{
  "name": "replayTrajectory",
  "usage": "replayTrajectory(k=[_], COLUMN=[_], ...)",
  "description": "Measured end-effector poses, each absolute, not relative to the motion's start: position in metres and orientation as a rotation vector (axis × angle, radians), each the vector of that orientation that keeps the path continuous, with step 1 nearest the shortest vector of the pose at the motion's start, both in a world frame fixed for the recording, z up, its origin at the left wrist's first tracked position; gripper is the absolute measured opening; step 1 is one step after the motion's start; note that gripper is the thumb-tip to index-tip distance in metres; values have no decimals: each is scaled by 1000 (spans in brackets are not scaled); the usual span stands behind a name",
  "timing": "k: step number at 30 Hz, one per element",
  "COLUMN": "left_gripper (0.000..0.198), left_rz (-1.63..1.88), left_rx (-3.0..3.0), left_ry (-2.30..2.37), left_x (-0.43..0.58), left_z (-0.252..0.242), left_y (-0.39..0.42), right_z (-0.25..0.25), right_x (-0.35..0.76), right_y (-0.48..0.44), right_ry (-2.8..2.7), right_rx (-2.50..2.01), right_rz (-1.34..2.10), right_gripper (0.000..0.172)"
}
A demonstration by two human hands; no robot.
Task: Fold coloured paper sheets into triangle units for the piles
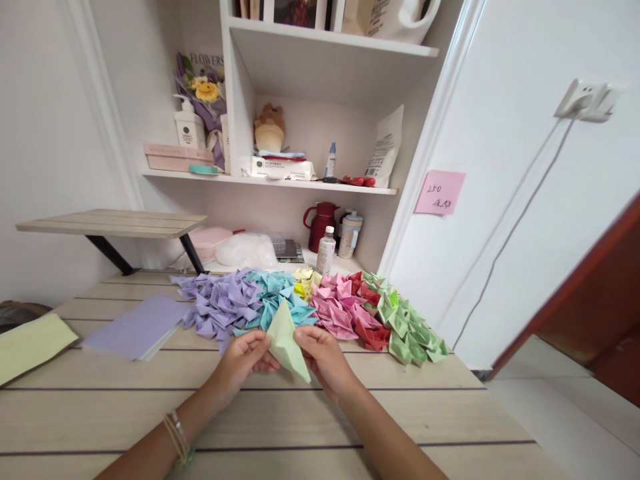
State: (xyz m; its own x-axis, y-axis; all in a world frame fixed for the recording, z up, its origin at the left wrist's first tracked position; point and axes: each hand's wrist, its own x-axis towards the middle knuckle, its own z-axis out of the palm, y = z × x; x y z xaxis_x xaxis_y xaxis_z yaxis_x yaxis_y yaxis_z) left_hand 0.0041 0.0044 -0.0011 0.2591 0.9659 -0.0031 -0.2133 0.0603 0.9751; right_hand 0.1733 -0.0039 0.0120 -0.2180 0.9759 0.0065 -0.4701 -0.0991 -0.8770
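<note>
Between my hands, above the tabletop, is a partly folded pale green origami paper (pixel 286 343), with a pointed tip up and another pointing down to the right. My left hand (pixel 250 352) pinches its left edge between thumb and fingers. On the opposite edge, my right hand (pixel 324 355) grips the paper too, its lower fingers partly hidden behind it. Just beyond the hands lie heaps of folded paper pieces: purple ones (pixel 225 300), blue ones (pixel 270 288), a few yellow ones (pixel 303 288), pink ones (pixel 336 308), red ones (pixel 373 333) and green ones (pixel 407 327).
On the slatted table (pixel 250 427) rest a stack of purple sheets (pixel 135 325) and yellow-green paper (pixel 33 343) at left. A small raised stand (pixel 113 224) is behind them. A bottle (pixel 326 252), a red jug (pixel 320 225) and a cup (pixel 350 235) stand at the back, below shelves (pixel 280 183).
</note>
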Motion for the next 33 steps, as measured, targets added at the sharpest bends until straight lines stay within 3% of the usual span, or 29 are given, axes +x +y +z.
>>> replayTrajectory(k=[13,20,29,33], left_gripper=[26,30,29,31], left_rz=[1122,1114,1108,1120], left_rx=[1086,1128,1149,1153], left_ry=[844,893,926,932], left_x=[2,1,1,2], left_z=[-1,-1,1,2], left_y=[7,8,7,6], right_z=[14,16,17,13], right_x=[175,176,176,176], right_y=[-5,-1,-5,-2], right_ry=[-1003,-1032,-1061,-1130], right_rx=[-694,-823,-760,-806], right_rz=[1657,1481,1598,1485], right_gripper=[31,32,34,32])
